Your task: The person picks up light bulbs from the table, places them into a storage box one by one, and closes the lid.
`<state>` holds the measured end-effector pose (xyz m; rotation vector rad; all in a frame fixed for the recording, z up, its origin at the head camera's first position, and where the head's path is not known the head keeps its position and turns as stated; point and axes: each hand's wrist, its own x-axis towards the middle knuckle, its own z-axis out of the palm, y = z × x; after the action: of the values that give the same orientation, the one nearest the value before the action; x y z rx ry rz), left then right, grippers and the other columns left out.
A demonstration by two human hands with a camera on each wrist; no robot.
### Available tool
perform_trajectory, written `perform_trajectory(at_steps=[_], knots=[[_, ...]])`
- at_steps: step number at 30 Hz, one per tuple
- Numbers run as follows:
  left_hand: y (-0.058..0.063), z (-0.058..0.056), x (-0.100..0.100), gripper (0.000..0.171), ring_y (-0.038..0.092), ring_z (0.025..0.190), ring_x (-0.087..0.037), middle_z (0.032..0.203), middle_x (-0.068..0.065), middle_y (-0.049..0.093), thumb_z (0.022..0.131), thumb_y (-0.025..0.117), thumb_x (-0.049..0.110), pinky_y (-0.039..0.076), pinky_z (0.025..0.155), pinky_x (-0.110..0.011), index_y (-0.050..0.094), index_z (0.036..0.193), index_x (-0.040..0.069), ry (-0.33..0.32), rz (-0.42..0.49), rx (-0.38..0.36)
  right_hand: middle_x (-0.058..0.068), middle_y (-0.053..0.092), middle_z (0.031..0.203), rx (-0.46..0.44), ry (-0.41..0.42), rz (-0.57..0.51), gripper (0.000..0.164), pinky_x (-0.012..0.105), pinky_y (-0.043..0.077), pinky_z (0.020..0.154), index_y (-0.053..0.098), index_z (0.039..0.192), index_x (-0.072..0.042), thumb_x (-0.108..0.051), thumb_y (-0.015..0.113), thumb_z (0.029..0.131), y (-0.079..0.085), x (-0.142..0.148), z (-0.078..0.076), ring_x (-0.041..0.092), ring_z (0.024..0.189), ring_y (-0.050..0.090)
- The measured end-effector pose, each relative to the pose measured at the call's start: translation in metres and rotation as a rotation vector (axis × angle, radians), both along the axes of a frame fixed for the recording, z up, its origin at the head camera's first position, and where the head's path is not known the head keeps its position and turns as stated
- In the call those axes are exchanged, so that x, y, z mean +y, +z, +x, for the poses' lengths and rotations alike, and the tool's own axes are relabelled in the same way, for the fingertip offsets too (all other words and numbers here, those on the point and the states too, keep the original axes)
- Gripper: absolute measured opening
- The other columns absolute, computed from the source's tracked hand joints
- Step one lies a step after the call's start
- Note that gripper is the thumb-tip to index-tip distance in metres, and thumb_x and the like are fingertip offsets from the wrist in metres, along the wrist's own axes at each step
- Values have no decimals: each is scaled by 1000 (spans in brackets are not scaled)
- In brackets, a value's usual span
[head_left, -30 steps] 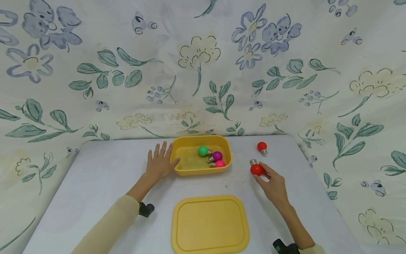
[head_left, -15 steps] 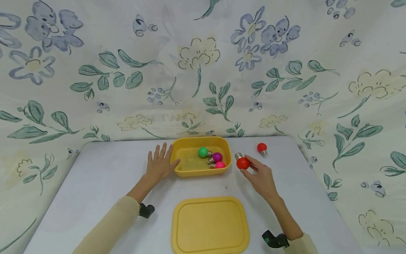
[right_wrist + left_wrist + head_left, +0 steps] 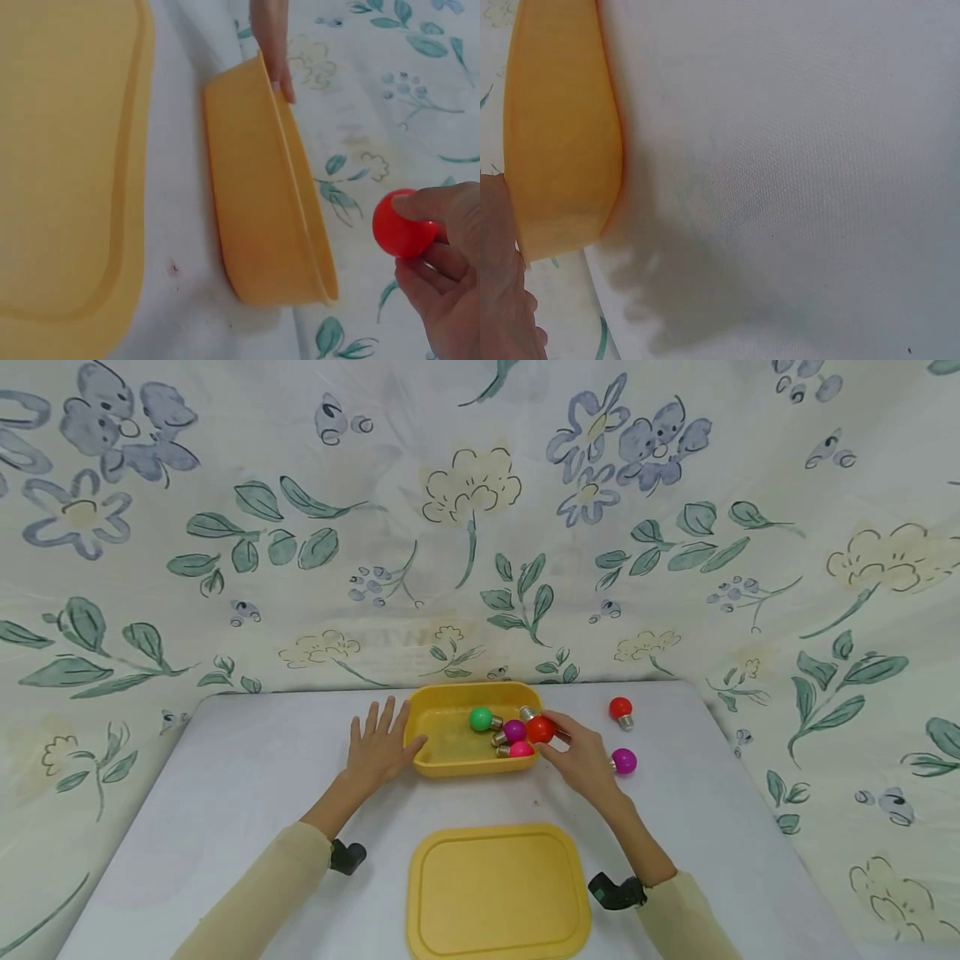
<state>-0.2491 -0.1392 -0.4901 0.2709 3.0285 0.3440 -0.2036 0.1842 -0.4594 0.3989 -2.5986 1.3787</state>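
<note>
A red bulb (image 3: 539, 729) is over the right end of the yellow box (image 3: 472, 769), pinched by the right hand (image 3: 583, 760), which reaches from the near right side. The left hand (image 3: 378, 747), with fingers spread wide, touches the box's left end. The box stands on a white table (image 3: 247, 756); behind it is a flowered cloth (image 3: 416, 610).

Flat, diffuse light — fuzzy shadow (image 3: 697, 292) on the tabletop (image 3: 840, 187), wrist views dim and hazy.
</note>
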Motion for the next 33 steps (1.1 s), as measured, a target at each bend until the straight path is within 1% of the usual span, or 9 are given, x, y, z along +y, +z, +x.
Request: perform_trajectory(at_steps=[6,10,14,18,22,28,33], knots=[[1,0,0,76,6,148,-48,162,-26,10,104,42,50,2,114,-67,17,159,3,-3,1,6,16,63,130,-58,37,31,48,45,50,97,59,135,-1,-4,74,90,-5,-15,-15,33,119,60],[3,1,0,76,5,148,-48,162,-26,9,104,42,49,2,114,-67,17,159,3,-1,9,1,16,65,127,-89,64,63,48,43,50,98,60,136,-2,-6,74,90,-9,-25,-24,31,115,62],[5,1,1,76,5,148,-48,162,-26,8,104,42,49,1,114,-66,16,159,3,1,12,-12,16,65,125,-86,85,90,46,41,51,96,61,133,0,-6,75,90,-12,-33,-31,31,111,62],[4,1,0,76,5,148,-48,162,-26,8,104,42,49,2,114,-67,16,159,2,-2,17,-11,15,65,125,-84,83,116,46,40,52,96,62,132,0,-7,76,89,-17,-37,-37,29,109,62],[2,1,-1,77,6,148,-48,163,-26,9,104,41,50,2,114,-67,15,159,3,-6,12,-6,16,66,125,-83,96,125,45,41,52,95,63,131,0,-7,76,88,-21,-41,-42,29,108,62],[0,0,-2,78,4,148,-47,163,-26,8,104,41,50,1,114,-66,14,159,3,-9,16,-7,15,66,124,-117,125,118,43,42,52,94,63,130,0,-8,75,89,-25,-48,-45,29,105,62],[0,0,-3,78,3,148,-47,163,-25,7,104,41,50,0,114,-66,13,159,3,-6,14,-12,15,66,124,-114,122,126,42,43,52,94,64,128,1,-9,76,89,-29,-53,-46,30,106,62]])
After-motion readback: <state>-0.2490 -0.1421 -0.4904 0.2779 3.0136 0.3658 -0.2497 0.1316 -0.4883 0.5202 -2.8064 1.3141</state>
